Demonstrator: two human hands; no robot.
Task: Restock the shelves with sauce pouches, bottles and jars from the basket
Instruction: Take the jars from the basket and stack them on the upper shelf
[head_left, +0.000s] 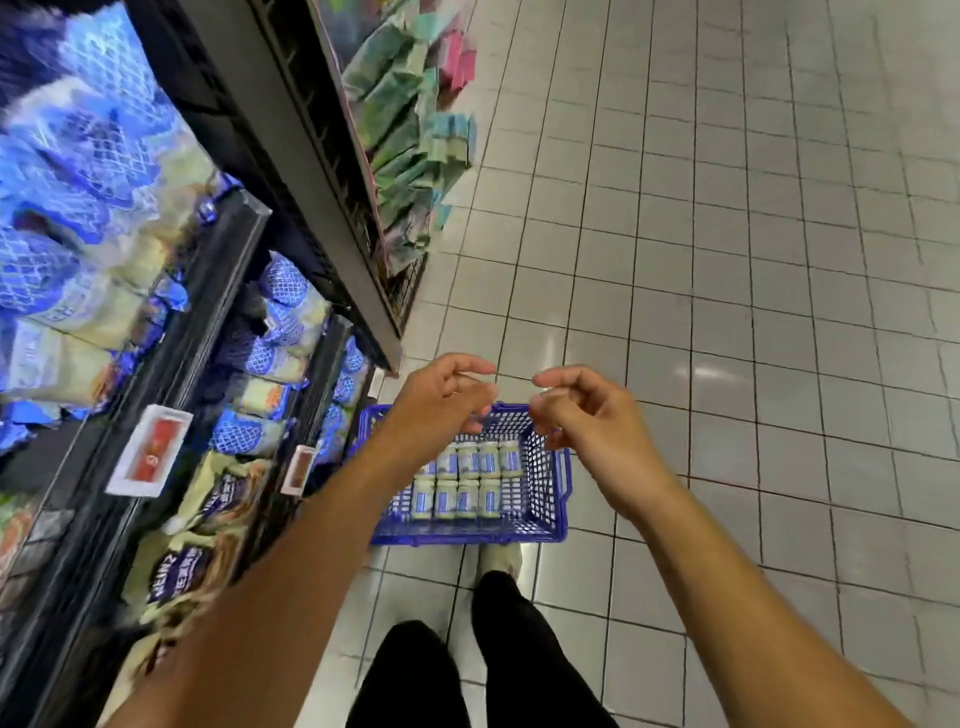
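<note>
Where the grey tiled floor (727, 260) meets the foot of the dark metal shelves (218, 291), a blue perforated plastic basket (550, 519) stands just ahead of the person's pale shoes (501, 558). Small cream-coloured jars with pale lids and blue labels (467, 483) stand upright inside it in two rows, packed toward the left and near walls. Left hand (441, 397) hangs above the basket's far left corner, fingers loosely curled, holding nothing. Right hand (587, 415) hangs above the far right rim, fingers likewise loosely curled, holding and touching nothing. The fingertips of the two hands face each other, near but apart. Blue-and-white sauce pouches (270, 358) fill the shelves at left, behind white price tags (150, 449)
</note>
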